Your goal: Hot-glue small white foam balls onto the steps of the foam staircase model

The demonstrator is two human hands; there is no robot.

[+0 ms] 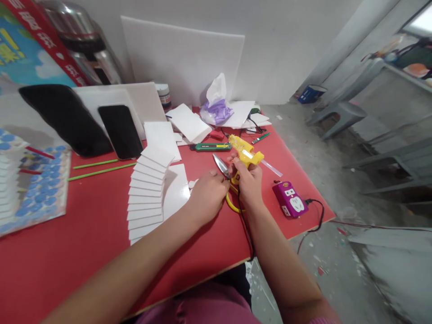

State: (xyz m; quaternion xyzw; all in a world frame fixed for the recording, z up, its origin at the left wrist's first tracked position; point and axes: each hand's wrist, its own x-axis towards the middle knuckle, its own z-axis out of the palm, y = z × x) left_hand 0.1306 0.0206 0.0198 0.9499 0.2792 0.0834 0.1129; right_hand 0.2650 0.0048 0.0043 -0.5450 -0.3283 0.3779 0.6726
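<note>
My right hand (pixel 249 181) is wrapped round the grip of a yellow hot glue gun (pixel 245 153), whose clear glue stick (pixel 272 168) juts out to the right. My left hand (pixel 208 194) is closed beside it, at a pair of scissors (pixel 221 165) with steel blades and a yellow handle loop (pixel 231 203); the blades point up and left. Both hands hover over the red table (pixel 94 234). A fan of white foam strips (pixel 146 193) lies just left of my left hand.
A purple power strip (pixel 290 200) with a black cord lies right of my hands. A green utility knife (pixel 209 146), white foam boards (pixel 184 58), a tissue bag (pixel 218 105), two phones (pixel 120 130), green sticks (pixel 101 172) and a blue-dotted model (pixel 30 189) sit further back and left.
</note>
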